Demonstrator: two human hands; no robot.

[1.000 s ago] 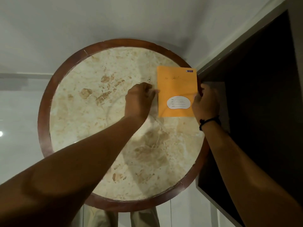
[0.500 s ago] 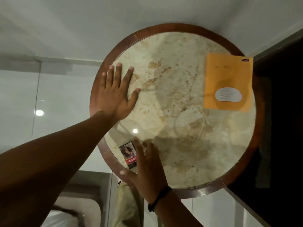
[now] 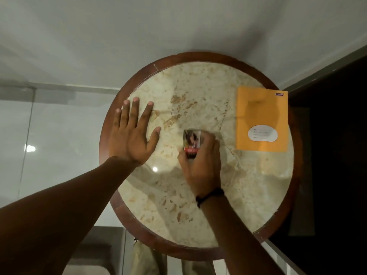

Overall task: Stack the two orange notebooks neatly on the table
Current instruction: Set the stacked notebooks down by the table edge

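An orange notebook (image 3: 262, 108) with a white oval label lies flat at the right edge of the round marble table (image 3: 198, 195); only one cover shows, so I cannot tell whether a second lies beneath it. My left hand (image 3: 133, 135) rests flat on the table's left side, fingers spread, holding nothing. My right hand (image 3: 200, 165), with a black wristband, is at the table's middle, fingers closed around a small printed box (image 3: 191, 142) with a red band. Both hands are apart from the notebook.
The table has a dark wooden rim (image 3: 105, 135). White wall lies behind it, a dark cabinet or panel (image 3: 333, 155) stands to the right, and glossy floor tiles (image 3: 49, 145) spread to the left. Trouser legs show below the table's near edge.
Both hands left the notebook, which stays at the right edge. My left hand went flat on the table's left side. My right hand picked up the small box near the front edge and carried it to the middle.
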